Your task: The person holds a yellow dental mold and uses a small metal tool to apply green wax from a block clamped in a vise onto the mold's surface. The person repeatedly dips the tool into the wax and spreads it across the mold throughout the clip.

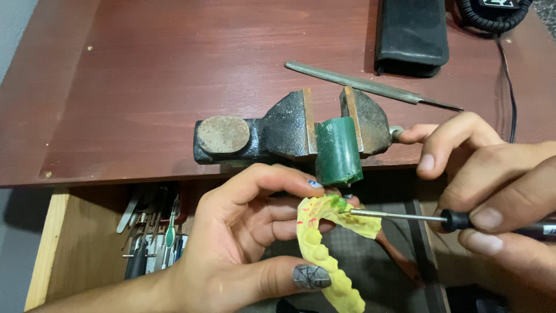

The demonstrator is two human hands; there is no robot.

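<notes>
Resting in the left hand (243, 243) is a yellow dental cast (324, 249), a curved arch of moulded teeth with red marks and a green smear near its far end; the grip of that hand is closed on it, thumb pressed on the near side and fingers curled behind it. The thin metal tip of a hand tool (405, 216) touches the cast at the green patch. The right hand (492, 191) holds this tool by its black handle, its grip clamped on it between thumb and fingers, with the index finger stretched out toward the left. Just beyond the cast, a green wax cylinder (337, 150) stands out toward the person, pinched between the two jaws of a small dark bench vise (278, 136) that sits at the near edge of the reddish-brown table (145, 69). Farther back on the table lies a long metal file (365, 86), and beyond it a black case (412, 35) with a coiled black cable (492, 20) to its right. Below the table edge on the left, an open wooden drawer (52, 243) holds assorted small tools (153, 237)
</notes>
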